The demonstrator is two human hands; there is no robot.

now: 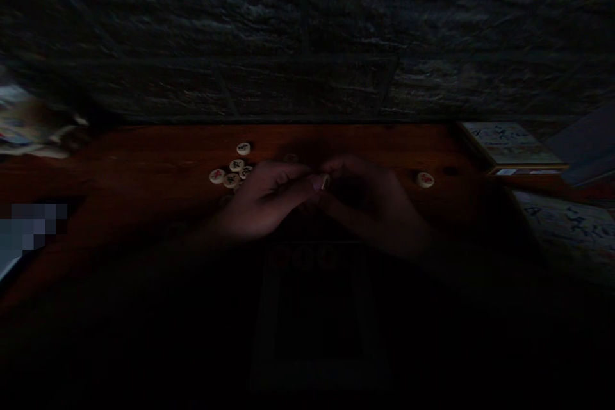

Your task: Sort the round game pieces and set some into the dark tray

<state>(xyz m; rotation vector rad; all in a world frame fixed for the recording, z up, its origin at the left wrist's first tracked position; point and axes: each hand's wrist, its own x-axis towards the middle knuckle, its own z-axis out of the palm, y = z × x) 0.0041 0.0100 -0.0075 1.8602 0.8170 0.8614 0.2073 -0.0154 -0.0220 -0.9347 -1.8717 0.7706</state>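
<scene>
A round xiangqi piece [325, 182] is tilted on edge between my two hands over the middle of the wooden table. My left hand [266, 198] comes in from the left, closed, with its thumb pressed to the piece. From the other side, my right hand [377, 202] pinches it between thumb and fingers. Beside my left hand lies a loose group of pieces, among them a red-marked xiangqi piece [217, 176] and a black-marked xiangqi piece [243, 148]; my hand partly covers some. Below my hands is a dim open box [264, 327], with several pieces in a row at its far end.
Another red-marked piece [425, 180] lies alone right of my hand. Flat boxes with printed lids, one farther back [514, 144] and one nearer [571, 224], are at the right. Behind the table [144, 160] rises a dark stone wall [307, 32]. The near area is very dark.
</scene>
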